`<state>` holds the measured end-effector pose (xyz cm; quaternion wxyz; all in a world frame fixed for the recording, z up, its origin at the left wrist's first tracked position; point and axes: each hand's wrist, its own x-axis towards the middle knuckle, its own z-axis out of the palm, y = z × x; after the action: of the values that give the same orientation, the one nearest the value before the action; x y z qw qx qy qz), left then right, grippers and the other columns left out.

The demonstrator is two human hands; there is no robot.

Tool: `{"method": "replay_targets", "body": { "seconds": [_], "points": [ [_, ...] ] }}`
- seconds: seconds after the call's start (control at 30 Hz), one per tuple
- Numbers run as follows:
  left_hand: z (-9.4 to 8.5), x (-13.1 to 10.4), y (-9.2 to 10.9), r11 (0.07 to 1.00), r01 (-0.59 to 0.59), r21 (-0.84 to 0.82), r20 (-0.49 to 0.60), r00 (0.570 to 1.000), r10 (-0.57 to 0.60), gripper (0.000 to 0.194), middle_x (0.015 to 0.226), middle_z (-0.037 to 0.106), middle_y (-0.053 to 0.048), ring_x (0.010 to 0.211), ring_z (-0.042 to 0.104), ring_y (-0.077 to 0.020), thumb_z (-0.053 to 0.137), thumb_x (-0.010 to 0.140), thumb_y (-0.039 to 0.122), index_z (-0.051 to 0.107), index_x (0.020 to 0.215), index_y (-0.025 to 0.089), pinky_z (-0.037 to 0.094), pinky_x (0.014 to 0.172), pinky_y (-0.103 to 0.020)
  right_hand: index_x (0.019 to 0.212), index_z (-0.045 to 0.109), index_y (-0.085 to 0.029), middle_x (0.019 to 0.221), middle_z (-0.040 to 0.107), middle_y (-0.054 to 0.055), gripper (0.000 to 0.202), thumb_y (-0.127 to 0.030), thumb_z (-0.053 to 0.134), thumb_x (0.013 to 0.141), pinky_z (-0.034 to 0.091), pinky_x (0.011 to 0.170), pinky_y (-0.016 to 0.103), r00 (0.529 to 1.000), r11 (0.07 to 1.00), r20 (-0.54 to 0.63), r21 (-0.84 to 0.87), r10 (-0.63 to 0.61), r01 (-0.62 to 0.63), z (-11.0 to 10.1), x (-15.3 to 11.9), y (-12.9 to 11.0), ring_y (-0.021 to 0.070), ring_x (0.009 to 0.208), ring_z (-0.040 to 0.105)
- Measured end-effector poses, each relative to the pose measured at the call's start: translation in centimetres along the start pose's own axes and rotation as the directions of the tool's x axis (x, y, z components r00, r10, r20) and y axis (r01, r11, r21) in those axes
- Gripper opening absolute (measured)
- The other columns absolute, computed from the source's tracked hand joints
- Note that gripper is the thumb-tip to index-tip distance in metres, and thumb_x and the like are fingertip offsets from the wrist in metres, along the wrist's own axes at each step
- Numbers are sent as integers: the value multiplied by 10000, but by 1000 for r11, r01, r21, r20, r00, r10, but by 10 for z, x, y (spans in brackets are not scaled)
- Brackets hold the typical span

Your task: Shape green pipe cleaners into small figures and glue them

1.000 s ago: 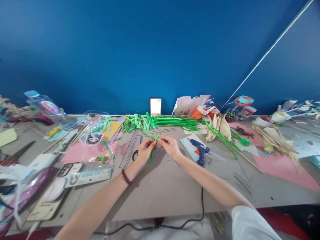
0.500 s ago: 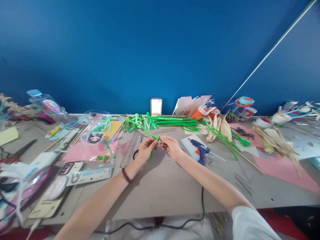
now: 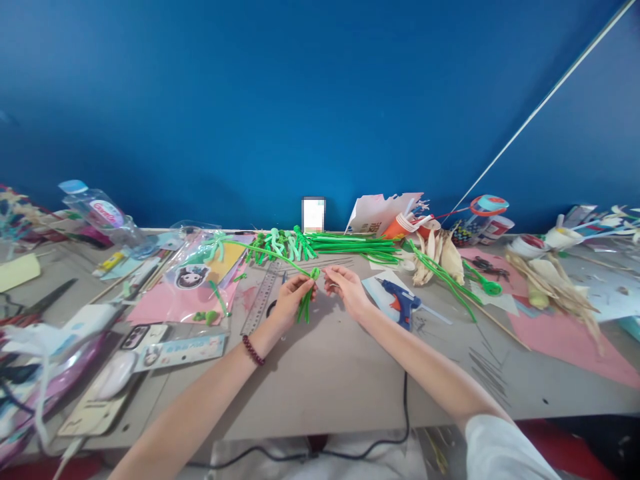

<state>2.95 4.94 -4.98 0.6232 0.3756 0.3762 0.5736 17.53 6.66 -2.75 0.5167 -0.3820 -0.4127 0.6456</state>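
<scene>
My left hand (image 3: 294, 297) pinches a bright green pipe cleaner (image 3: 270, 255) between thumb and fingers. One long end of it runs up and left towards the clear plastic bag. At the fingertips it forms a small coil (image 3: 315, 273), and short green ends hang below the hand. My right hand (image 3: 345, 288) is just right of the coil, not touching it. Its fingers are bent, with a gap between thumb and forefinger, and nothing shows in them. Behind both hands lie a bundle of straight green pipe cleaners (image 3: 355, 245) and several twisted green pieces (image 3: 285, 245).
A blue glue gun (image 3: 403, 300) lies right of my right hand. Left are a clear ruler (image 3: 260, 303), a plastic bag (image 3: 193, 257) on pink paper and a tilted bottle (image 3: 103, 212). Dried husks (image 3: 440, 259) and paper cups (image 3: 400, 225) stand at the back right.
My right hand has drawn back to the right, off the coil. The pipe cleaner has turned in my left hand, its long end now lower and further left.
</scene>
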Motion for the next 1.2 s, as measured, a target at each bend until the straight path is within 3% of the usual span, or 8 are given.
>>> {"method": "replay_targets", "body": {
  "seconds": [0.13, 0.3, 0.4, 0.53, 0.63, 0.83, 1.03, 1.2],
  "points": [
    [1, -1, 1, 1000, -11, 6, 15, 1000, 11, 273, 617, 633, 7, 522, 562, -89, 774, 602, 336, 612, 709, 146, 455, 528, -208, 866, 606, -191, 796, 605, -2, 304, -363, 721, 644, 459, 498, 225, 995, 988, 58, -127, -87, 93, 2, -2, 2, 106, 614, 573],
    [2, -1, -1, 994, -79, 74, 3, 997, 79, 242, 621, 633, 2, 568, 567, -93, 783, 591, 310, 631, 674, 140, 448, 558, -202, 924, 586, -204, 773, 599, -7, 290, -304, 695, 674, 481, 526, 226, 979, 942, 127, -274, -162, 192, 1, -3, 7, 115, 645, 577],
    [2, -2, -1, 997, -58, 53, -18, 998, 59, 262, 657, 651, -3, 570, 572, -104, 798, 560, 290, 643, 717, 148, 453, 558, -216, 941, 583, -205, 762, 602, -6, 266, -289, 662, 701, 474, 530, 225, 973, 942, 150, -262, -174, 208, -1, -1, 7, 117, 655, 571],
    [1, -1, 0, 999, 29, -31, 47, 998, -28, 252, 709, 672, -31, 622, 601, -134, 769, 600, 313, 667, 766, 153, 476, 619, -246, 920, 584, -198, 824, 610, 9, 238, -274, 643, 702, 454, 526, 217, 972, 947, 137, -236, -191, 219, -3, 1, 7, 104, 652, 550],
    [-1, 0, -2, 996, 77, -46, 56, 996, -75, 254, 661, 656, -29, 576, 579, -113, 771, 607, 322, 685, 763, 142, 457, 579, -222, 917, 563, -203, 846, 607, 9, 271, -278, 655, 674, 445, 513, 217, 974, 950, 110, -224, -196, 217, -3, 3, 7, 104, 646, 544],
    [1, -1, -1, 991, 126, -53, 55, 991, -123, 306, 582, 619, 0, 509, 529, -78, 817, 539, 337, 679, 709, 124, 393, 497, -186, 767, 539, -198, 678, 568, -25, 233, -342, 682, 652, 422, 511, 225, 974, 926, 36, -305, -223, 224, -3, 2, 10, 96, 564, 506],
    [4, -3, 5, 989, 123, -88, 54, 992, -118, 296, 597, 619, 10, 535, 536, -74, 823, 531, 318, 650, 689, 136, 385, 492, -171, 750, 651, -203, 817, 600, 36, 224, -407, 683, 665, 440, 576, 270, 943, 876, 113, -351, -312, 331, -1, 0, 9, 143, 672, 554],
    [4, -3, 4, 988, 123, -88, 37, 992, -121, 296, 569, 594, 20, 514, 517, -72, 826, 517, 303, 620, 658, 143, 377, 481, -176, 737, 657, -203, 836, 588, 43, 248, -443, 675, 679, 431, 539, 260, 949, 881, 129, -353, -287, 315, -2, -1, 12, 139, 651, 528]
  ]
}}
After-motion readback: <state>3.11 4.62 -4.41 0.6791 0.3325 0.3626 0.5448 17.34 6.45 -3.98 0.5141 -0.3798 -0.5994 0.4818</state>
